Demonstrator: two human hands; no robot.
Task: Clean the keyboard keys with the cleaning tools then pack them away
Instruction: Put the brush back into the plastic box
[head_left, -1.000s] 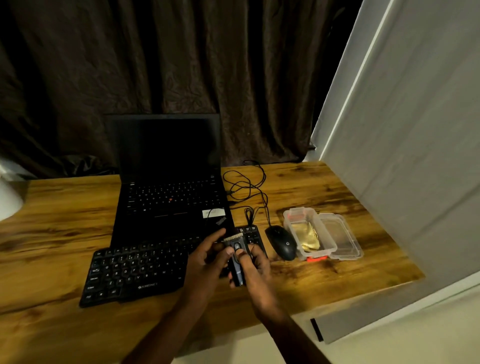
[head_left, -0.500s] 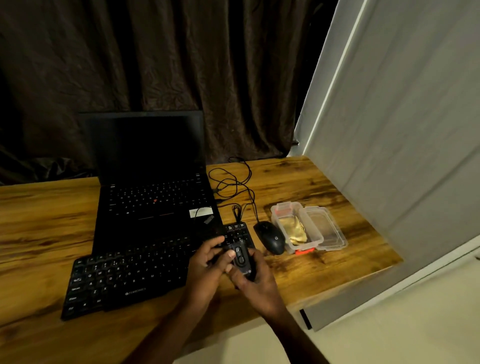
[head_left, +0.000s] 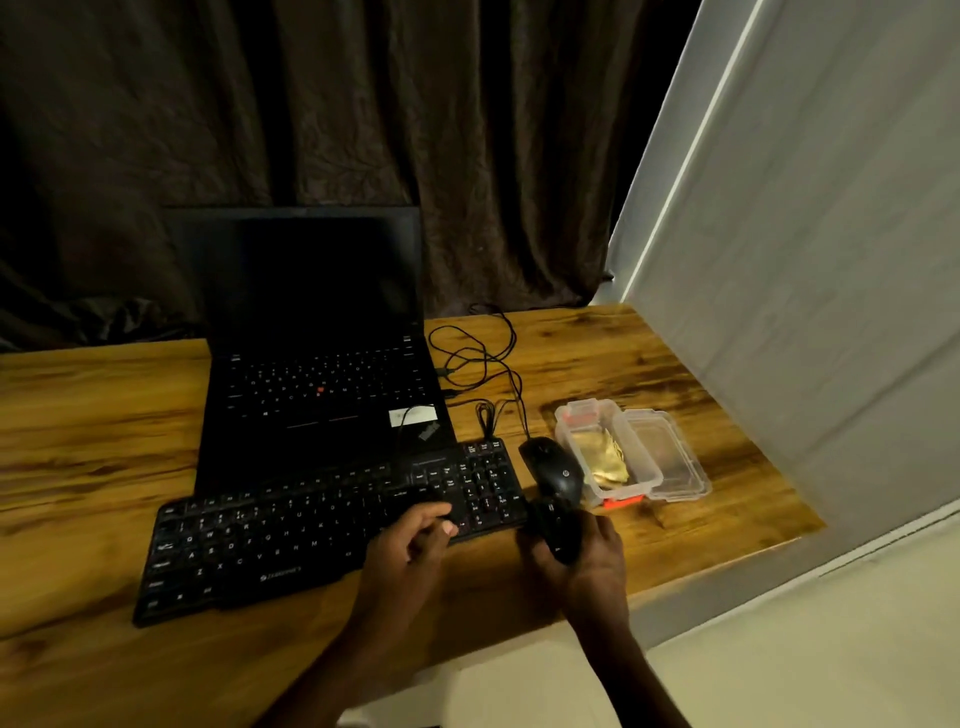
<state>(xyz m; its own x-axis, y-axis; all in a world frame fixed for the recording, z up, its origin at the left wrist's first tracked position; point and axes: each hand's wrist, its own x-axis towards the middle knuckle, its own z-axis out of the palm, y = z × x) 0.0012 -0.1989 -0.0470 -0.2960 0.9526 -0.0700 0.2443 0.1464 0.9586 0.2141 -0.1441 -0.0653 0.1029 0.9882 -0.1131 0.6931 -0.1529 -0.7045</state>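
— Wooden desk (head_left: 675, 364), dim room. Where's the cleaning tool (head_left: 555, 530)?
— In the right hand (head_left: 587, 561), fingers wrapped round its lower half, at the keyboard's (head_left: 311, 525) 4 o'clock corner. The left hand (head_left: 410, 545) hovers loosely curled, holding nothing.
— Handling?
— Probably light, rigid plastic; grip it mid-body. Its long axis runs 6 to 12, with the top toward the mouse (head_left: 553, 467). The open box (head_left: 566, 421) lies beyond.
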